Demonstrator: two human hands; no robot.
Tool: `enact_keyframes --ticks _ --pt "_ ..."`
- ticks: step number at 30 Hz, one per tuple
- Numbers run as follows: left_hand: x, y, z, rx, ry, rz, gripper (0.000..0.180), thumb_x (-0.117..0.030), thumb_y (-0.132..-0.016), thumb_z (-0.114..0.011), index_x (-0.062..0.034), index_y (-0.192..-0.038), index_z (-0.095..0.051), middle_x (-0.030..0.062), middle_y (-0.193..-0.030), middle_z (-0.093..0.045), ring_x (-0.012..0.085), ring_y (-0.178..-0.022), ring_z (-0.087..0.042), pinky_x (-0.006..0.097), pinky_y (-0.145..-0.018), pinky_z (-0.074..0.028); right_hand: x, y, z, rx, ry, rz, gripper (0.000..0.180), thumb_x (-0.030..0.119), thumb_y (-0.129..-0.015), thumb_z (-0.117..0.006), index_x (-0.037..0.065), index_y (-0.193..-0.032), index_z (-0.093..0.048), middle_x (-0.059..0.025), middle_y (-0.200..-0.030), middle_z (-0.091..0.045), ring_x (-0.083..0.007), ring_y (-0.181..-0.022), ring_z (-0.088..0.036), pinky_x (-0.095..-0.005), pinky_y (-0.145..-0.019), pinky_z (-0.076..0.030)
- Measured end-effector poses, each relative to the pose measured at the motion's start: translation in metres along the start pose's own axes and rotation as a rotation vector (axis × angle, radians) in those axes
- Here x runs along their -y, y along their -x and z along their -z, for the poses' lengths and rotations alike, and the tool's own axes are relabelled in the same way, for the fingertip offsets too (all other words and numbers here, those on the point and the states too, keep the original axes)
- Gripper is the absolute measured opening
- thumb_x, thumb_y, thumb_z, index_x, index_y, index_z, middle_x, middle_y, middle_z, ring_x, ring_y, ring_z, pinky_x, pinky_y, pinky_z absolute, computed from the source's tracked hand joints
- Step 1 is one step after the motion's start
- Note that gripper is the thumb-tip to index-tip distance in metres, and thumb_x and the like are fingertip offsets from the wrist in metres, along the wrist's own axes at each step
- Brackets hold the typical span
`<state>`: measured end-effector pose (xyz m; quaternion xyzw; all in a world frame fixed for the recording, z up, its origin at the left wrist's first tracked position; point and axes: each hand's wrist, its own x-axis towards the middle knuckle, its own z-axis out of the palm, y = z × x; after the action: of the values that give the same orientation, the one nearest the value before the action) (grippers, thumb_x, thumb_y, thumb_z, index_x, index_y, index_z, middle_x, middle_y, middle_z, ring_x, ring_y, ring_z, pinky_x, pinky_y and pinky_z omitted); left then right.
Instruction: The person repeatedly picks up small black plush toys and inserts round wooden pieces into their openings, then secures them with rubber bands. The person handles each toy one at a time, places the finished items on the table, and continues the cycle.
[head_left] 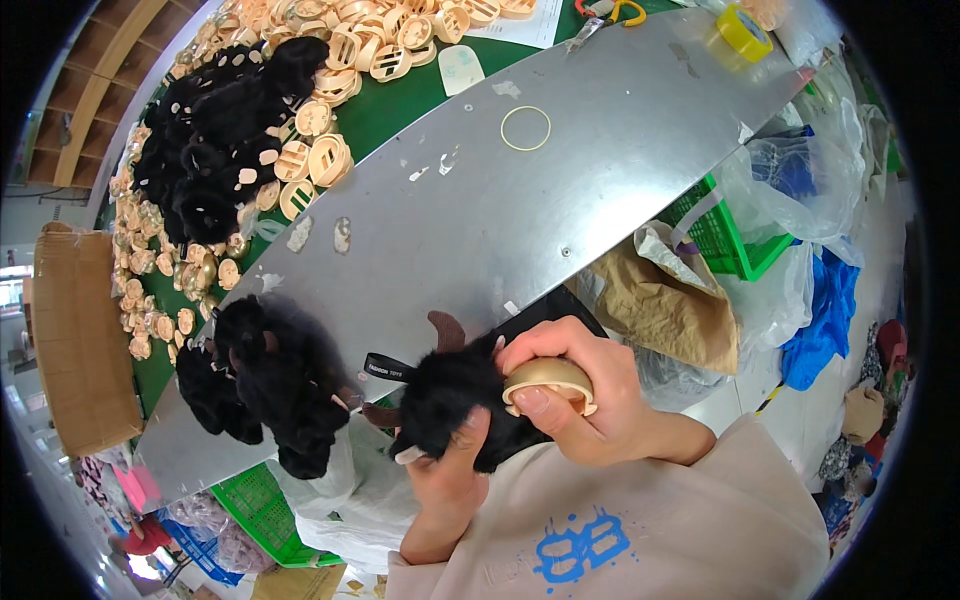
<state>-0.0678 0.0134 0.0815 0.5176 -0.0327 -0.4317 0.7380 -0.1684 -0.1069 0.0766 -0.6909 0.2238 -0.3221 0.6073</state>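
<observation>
My left hand (447, 487) is closed around a black plush toy (442, 402) in front of my body, with the thumb pressed into its fur. The toy has brown horn-like pieces and a black ribbon tag (386, 367) sticking out to its left. In my right hand (612, 388) is a rounded plastic shell (550, 377), gold on the outside and beige along its rim. Fingers wrap over its top and the thumb presses its near edge. The shell is right beside the plush; whether they touch is hard to tell.
More black plush toys (285, 385) lie at the grey metal table's (470, 215) left edge. A heap of them (215, 140) rests among many beige plastic pieces (390, 62) on a green surface. Yellow tape (744, 34), a rubber band (525, 129) and a green basket (735, 235) are farther right.
</observation>
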Motion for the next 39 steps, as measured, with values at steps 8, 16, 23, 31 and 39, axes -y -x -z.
enact_keyframes --ticks 8,16,23,31,39 --pt "0.020 -0.001 -0.007 -0.079 -0.271 -0.264 0.037 0.003 -0.090 -0.063 0.0093 -0.125 -0.053 0.0233 -0.134 -0.055 0.0256 -0.118 -0.056 0.036 -0.102 -0.042 -0.026 -0.012 -0.017 -0.135 0.300 0.381 0.031 0.000 -0.078 -0.068 -0.006 -0.106 -0.055 -0.0166 -0.091 -0.064 -0.0273 -0.071 -0.062 -0.0324 -0.062 -0.052" --pt "0.042 -0.013 0.021 -0.003 -0.407 -0.406 0.036 -0.002 -0.090 -0.066 0.0064 -0.123 -0.055 0.0128 -0.121 -0.062 0.0187 -0.110 -0.057 0.032 -0.096 -0.043 -0.034 -0.015 -0.025 -0.119 0.235 0.300 0.045 0.009 -0.075 -0.070 -0.006 -0.115 -0.054 -0.0192 -0.099 -0.058 -0.0310 -0.072 -0.056 -0.0376 -0.062 -0.049" --pt "0.034 -0.017 0.026 -0.014 -0.031 -0.014 0.029 -0.008 -0.093 -0.065 -0.0004 -0.120 -0.058 0.0042 -0.115 -0.062 0.0103 -0.102 -0.057 0.025 -0.086 -0.044 -0.062 -0.015 -0.005 0.152 0.370 0.442 0.044 0.028 -0.079 -0.072 0.006 -0.116 -0.062 -0.0149 -0.090 -0.053 -0.0284 -0.069 -0.049 -0.0344 -0.061 -0.046" --pt "0.037 -0.014 0.022 0.118 0.050 0.102 0.030 -0.011 -0.090 -0.071 0.0024 -0.115 -0.062 0.0067 -0.106 -0.066 0.0129 -0.094 -0.062 0.028 -0.086 -0.049 -0.063 -0.010 0.011 0.102 0.087 0.241 0.028 0.026 -0.078 -0.072 0.005 -0.093 -0.062 -0.0046 -0.069 -0.057 -0.0211 -0.053 -0.054 -0.0298 -0.048 -0.043" --pt "0.030 -0.022 0.025 0.318 0.125 0.297 0.056 -0.033 -0.094 -0.065 0.0024 -0.134 -0.047 0.0117 -0.126 -0.058 0.0230 -0.115 -0.059 0.038 -0.098 -0.049 -0.056 -0.009 0.012 0.094 -0.027 0.128 0.027 0.027 -0.086 -0.066 0.003 -0.098 -0.061 -0.0061 -0.074 -0.058 -0.0209 -0.058 -0.056 -0.0292 -0.054 -0.045"
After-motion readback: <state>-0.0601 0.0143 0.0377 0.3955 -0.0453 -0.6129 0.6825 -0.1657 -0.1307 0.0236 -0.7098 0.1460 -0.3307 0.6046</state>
